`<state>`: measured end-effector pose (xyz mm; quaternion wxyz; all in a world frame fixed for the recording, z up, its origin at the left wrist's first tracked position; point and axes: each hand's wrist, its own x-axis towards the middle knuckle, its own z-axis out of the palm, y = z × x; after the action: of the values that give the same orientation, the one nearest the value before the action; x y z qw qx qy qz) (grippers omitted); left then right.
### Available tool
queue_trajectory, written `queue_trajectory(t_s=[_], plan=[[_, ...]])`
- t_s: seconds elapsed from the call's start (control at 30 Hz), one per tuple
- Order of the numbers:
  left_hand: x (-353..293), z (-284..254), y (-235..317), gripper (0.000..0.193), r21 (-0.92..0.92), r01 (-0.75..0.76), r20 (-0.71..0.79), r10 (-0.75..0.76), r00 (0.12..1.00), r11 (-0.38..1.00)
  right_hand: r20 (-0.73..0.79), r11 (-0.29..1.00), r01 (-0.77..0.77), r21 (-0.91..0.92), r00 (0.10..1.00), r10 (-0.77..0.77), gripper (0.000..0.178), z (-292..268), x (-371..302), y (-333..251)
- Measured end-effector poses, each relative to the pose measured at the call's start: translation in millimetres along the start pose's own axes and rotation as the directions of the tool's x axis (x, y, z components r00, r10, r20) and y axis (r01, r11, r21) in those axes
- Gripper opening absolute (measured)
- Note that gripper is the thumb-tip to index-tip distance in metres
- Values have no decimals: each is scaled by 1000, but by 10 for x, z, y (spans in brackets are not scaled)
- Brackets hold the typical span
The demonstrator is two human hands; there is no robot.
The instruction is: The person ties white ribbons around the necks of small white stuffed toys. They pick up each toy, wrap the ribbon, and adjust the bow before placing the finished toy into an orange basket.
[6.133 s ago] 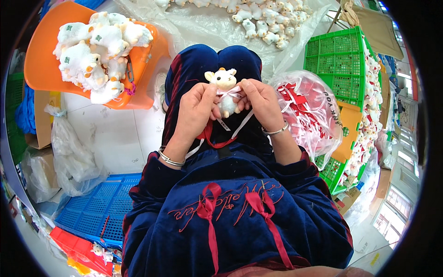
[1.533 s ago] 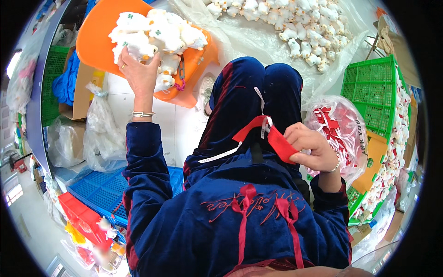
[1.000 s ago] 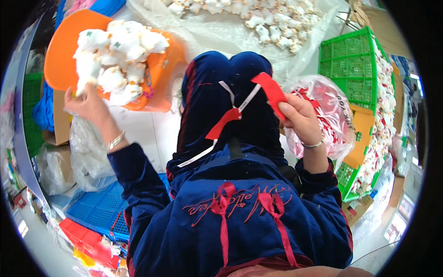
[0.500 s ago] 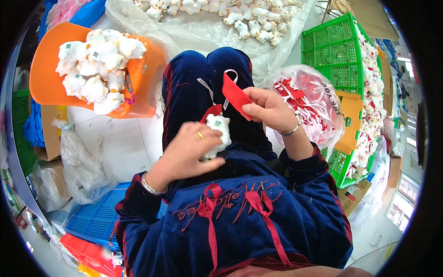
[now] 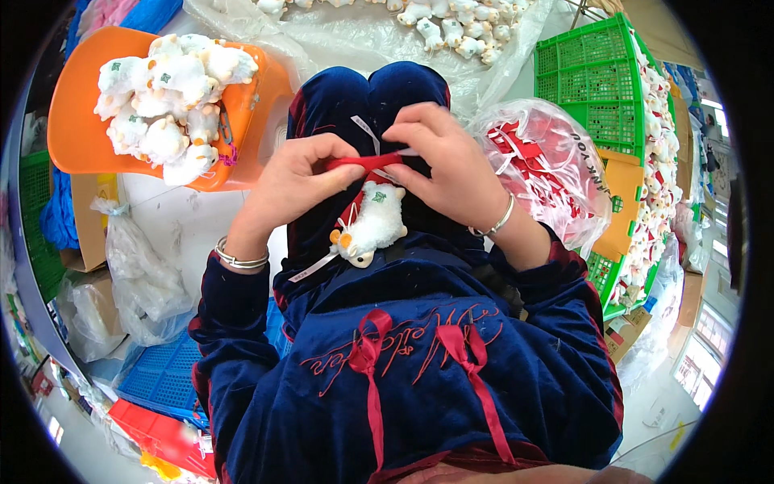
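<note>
Between my two hands, above my lap, a narrow red fabric piece (image 5: 367,161) is stretched. My left hand (image 5: 302,179) pinches its left end between thumb and fingers. At the other end my right hand (image 5: 435,165) grips the same piece, with a bit of white strip by its fingers. Just below lies a small white plush animal (image 5: 377,218) with a green mark, its orange-trimmed head toward me. Another red piece with a white ribbon is beside the plush, partly hidden under it and my hands.
An orange chair (image 5: 81,105) at the left carries a heap of white plush animals (image 5: 161,105). On the right stand a clear bag (image 5: 556,145) of red pieces and a green crate (image 5: 584,85). More plush toys (image 5: 476,24) lie on plastic sheeting ahead.
My left hand has let go of the plush, which now lies head toward me on my lap. It has moved up to the red fabric piece, which both hands now hold level.
</note>
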<state>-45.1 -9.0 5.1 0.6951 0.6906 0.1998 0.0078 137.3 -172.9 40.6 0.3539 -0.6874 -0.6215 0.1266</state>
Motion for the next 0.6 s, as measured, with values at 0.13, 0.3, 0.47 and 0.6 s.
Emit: queue_trajectory(t_s=[0.13, 0.3, 0.47, 0.6], plan=[[-57, -62, -81, 9, -73, 35, -420, -62, 905, 997, 303, 984, 160, 72, 937, -175, 39, -18, -155, -326], [-27, -81, -141, 10, -134, -58, -535, -23, 844, 989, 568, 986, 128, -111, 822, -43, 45, 555, -435, -366], [4, 27, -77, 12, -124, 23, -472, -80, 878, 992, 611, 969, 234, -76, 779, -140, 43, 671, -368, -379], [19, 58, -251, 13, 134, -98, -575, 157, 803, 986, 534, 969, 216, 116, 809, -245, 36, 518, -404, -270]])
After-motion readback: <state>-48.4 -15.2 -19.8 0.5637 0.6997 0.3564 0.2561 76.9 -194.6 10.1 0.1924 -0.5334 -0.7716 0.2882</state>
